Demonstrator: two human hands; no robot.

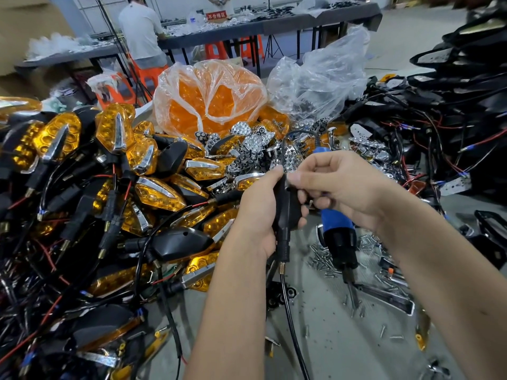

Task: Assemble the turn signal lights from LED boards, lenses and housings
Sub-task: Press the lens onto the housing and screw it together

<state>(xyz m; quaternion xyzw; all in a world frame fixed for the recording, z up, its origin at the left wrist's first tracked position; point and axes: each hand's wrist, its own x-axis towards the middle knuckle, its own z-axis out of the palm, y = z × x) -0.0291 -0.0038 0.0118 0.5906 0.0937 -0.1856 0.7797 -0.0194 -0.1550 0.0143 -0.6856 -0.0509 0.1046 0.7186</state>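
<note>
My left hand (pixel 259 212) is wrapped around a black turn signal housing (pixel 288 212), its stem and black cable (pixel 290 319) hanging down from my fist. My right hand (pixel 337 185) meets it from the right, thumb and fingers pinched at the housing's top edge; what they pinch is hidden. A blue and black electric screwdriver (pixel 338 237) lies on the table under my right hand. Chrome reflector parts (pixel 255 144) are heaped just behind my hands.
A big pile of finished amber turn signals (pixel 115 171) with wires fills the left. A plastic bag of amber lenses (pixel 208 97) stands at the back, a clear bag (pixel 318 78) beside it. Loose screws (pixel 323 259) lie near the screwdriver. Black housings and wiring (pixel 439 133) are stacked right. A person (pixel 141 31) works at a far table.
</note>
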